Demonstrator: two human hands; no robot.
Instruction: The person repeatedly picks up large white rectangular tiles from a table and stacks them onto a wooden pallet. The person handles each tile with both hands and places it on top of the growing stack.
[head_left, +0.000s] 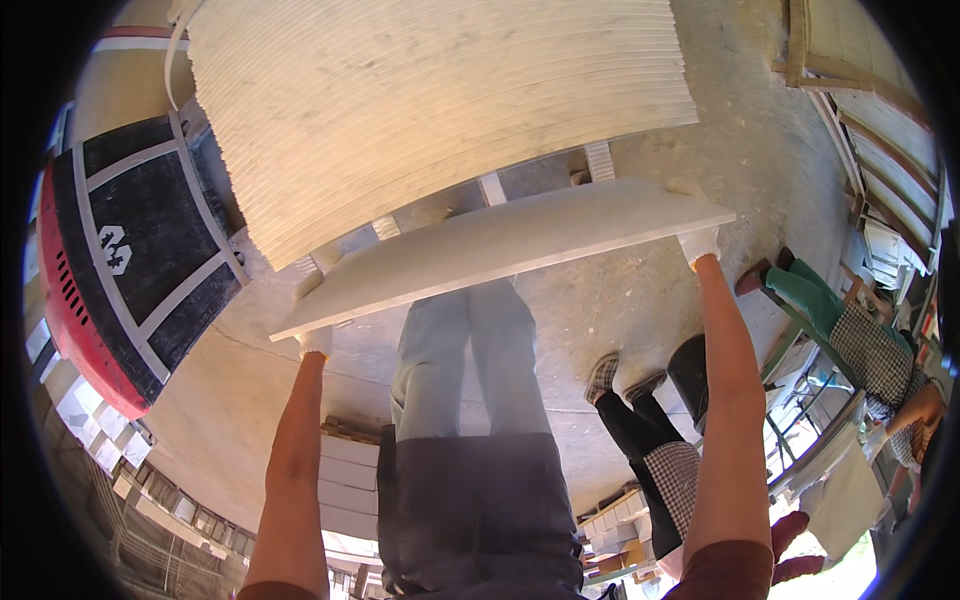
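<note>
A long pale board (520, 235) is held out level in front of my legs, one end in each hand. My left hand (316, 342), in a white glove, is closed around its left end. At the right end my right hand (700, 245), gloved too, grips the edge; the fingers of both hands are partly hidden by the board. Just beyond it lies a tall, wide stack of similar thin boards (440, 100), its layered edges facing me. The held board is apart from the stack's near edge.
Light supports (491, 189) show under the stack. To the left stands a black and red machine (150, 250) with grey bars. Two other people (670, 480) are on the right, one by a bench (840, 500). A dark bin (688, 375) stands near my right forearm.
</note>
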